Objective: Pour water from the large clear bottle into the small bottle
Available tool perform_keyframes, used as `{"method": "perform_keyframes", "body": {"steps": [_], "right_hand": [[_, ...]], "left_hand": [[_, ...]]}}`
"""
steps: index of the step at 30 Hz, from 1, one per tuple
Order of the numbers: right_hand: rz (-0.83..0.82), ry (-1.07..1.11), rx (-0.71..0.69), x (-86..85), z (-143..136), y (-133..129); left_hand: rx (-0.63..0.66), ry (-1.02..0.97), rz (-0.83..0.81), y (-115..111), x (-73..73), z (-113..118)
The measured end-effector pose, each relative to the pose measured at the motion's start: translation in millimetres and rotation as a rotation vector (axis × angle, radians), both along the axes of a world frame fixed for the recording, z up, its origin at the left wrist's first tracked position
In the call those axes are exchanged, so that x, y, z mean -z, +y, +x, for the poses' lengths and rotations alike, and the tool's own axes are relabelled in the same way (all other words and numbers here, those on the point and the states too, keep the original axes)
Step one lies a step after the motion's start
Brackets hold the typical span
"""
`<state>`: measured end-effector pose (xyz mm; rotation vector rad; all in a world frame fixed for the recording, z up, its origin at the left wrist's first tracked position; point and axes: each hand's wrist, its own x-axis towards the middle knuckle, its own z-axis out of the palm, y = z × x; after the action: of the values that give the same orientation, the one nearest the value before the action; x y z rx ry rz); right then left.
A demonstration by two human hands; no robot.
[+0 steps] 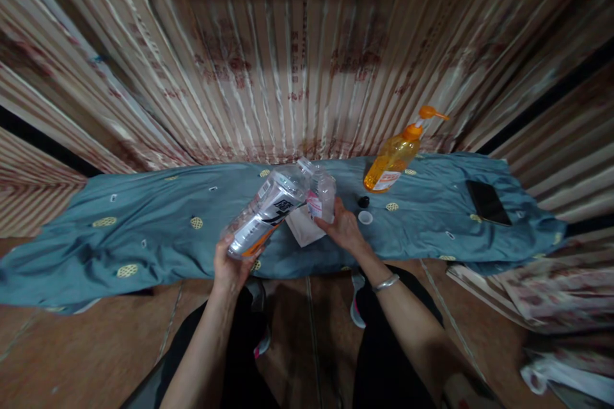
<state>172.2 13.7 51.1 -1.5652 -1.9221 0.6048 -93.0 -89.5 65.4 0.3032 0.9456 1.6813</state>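
Over blue cloth point(158, 230) — tilted bottle point(268, 208), small jar point(322, 195)

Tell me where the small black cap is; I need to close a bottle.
In the head view, the small black cap lies on the blue-grey cloth, right of centre, just behind the white cap and below the orange pump bottle.

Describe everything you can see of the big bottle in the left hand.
The large clear plastic bottle is tilted, its open mouth up and to the right against the mouth of a small clear bottle steadied by the right hand. Its label is silver-white with black print and an orange patch near the base. The left hand grips its base, above the blue cloth.
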Motion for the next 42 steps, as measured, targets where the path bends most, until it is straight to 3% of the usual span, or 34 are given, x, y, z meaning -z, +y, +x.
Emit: {"method": "perform_keyframes", "body": {"steps": [5,13,17,30,42], "right_hand": [[0.019,-0.013,0.009,6.0,-0.4,-0.1],[0.053,-0.006,0.009,23.6,2.6,6.3],[0.069,-0.01,0.013,27.8,1.6,6.8],[0.074,0.064,-0.008,32.0,-12.1,5.3],[0.059,0.21,-0.116,25.1,-7.7,-2.5]], "left_hand": [[-0.018,0.1,0.012,0.0,-3.6,1.9],[-0.078,0.22,0.077,0.9,-28.0,11.9],[-0.082,0.264,0.09,2.3,-33.2,11.3],[-0.196,0.317,0.094,1.9,-19.8,-14.2],[-0.178,0.326,0.099,-7.7,-11.1,-28.2]]}}
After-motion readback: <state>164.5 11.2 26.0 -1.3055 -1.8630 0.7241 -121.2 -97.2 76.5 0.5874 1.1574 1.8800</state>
